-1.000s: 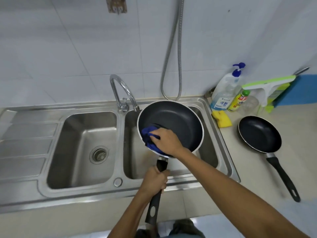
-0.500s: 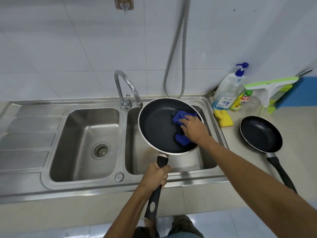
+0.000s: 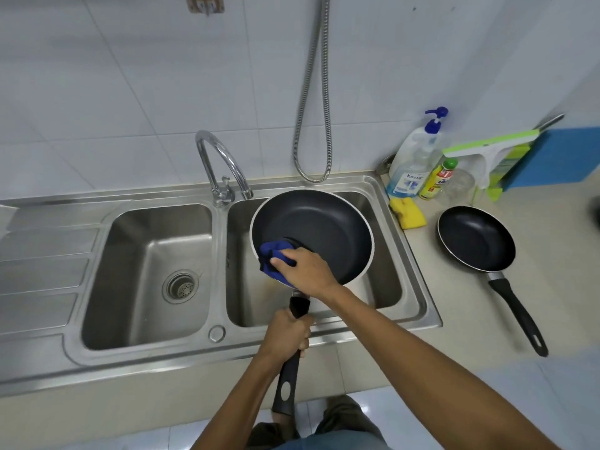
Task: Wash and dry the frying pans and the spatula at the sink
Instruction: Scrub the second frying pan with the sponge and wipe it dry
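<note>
Right now the large frying pan [image 3: 324, 228] is held above the right basin of the sink [image 3: 130, 198], its dark inside facing up. The left hand [image 3: 287, 332] has its fingers wrapped round the black handle [image 3: 285, 384] at the sink's near edge. The right hand [image 3: 306, 264] bunches a blue cloth [image 3: 271, 253] under curled fingers and presses it against the pan's near-left inner wall. The small frying pan [image 3: 475, 238] lies on the tabletop [image 3: 558, 261] to the right, apart from the sink. Farther back sit a yellow sponge [image 3: 407, 214], a pump bottle [image 3: 410, 164] and a small yellow bottle [image 3: 436, 180]. The tap [image 3: 220, 164] arches over the divider.
</note>
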Demonstrator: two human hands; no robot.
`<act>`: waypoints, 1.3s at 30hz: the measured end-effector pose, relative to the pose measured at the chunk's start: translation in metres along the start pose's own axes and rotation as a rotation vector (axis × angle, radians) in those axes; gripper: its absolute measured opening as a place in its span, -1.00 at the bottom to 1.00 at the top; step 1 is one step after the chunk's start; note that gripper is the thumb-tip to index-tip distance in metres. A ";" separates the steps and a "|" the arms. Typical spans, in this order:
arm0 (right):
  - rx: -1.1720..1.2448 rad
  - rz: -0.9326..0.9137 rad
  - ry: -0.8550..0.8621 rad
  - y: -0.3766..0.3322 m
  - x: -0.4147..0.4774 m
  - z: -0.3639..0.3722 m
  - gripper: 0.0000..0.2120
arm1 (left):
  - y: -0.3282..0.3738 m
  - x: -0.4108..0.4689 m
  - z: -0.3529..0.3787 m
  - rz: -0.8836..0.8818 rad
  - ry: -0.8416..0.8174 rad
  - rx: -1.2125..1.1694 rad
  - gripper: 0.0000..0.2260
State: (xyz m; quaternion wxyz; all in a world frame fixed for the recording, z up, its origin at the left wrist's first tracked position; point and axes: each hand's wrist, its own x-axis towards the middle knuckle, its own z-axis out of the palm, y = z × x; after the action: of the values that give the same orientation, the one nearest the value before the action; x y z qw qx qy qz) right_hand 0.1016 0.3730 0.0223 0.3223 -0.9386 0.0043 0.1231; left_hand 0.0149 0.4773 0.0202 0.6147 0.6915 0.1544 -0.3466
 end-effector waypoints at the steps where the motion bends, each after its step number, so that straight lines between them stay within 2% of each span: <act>1: 0.009 -0.022 -0.003 -0.005 0.002 0.001 -0.67 | 0.001 0.001 -0.003 0.003 0.008 -0.014 -0.75; 4: -0.045 -0.113 -0.035 -0.004 0.006 -0.003 -0.66 | 0.002 0.002 -0.014 0.022 0.039 -0.053 -0.67; 11: -0.572 -0.180 -0.083 0.062 0.016 -0.049 -0.64 | -0.004 0.005 -0.024 0.050 0.033 -0.094 -0.62; 14: -0.763 -0.167 0.001 0.093 0.028 -0.071 -0.64 | -0.005 -0.001 -0.020 0.051 -0.012 -0.074 -0.62; 19: -0.858 -0.172 0.139 0.112 0.052 -0.095 -0.63 | -0.007 -0.011 -0.010 0.051 -0.068 -0.033 -0.68; 22: -0.914 -0.127 0.157 0.108 0.065 -0.099 -0.56 | -0.010 -0.018 -0.008 0.056 -0.090 0.009 -0.68; 29: -0.829 0.026 0.184 0.112 0.060 -0.086 -0.53 | 0.000 -0.010 -0.021 0.055 -0.038 0.043 -0.75; 32: -0.660 0.157 0.209 0.122 0.044 -0.079 -0.56 | 0.004 -0.002 -0.019 0.034 -0.012 0.043 -0.77; 36: -0.367 0.320 0.327 0.149 0.023 -0.101 -0.66 | 0.001 0.005 -0.019 -0.014 -0.026 0.031 -0.76; 39: -0.291 0.419 0.353 0.174 -0.004 -0.129 -0.65 | -0.003 0.008 -0.023 -0.046 -0.033 -0.032 -0.79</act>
State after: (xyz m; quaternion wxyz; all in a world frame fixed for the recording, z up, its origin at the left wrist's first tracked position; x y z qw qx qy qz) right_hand 0.1117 0.1572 0.0165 0.1463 -0.9605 0.2357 0.0213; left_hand 0.0250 0.4986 0.0128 0.6200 0.6721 0.1654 -0.3695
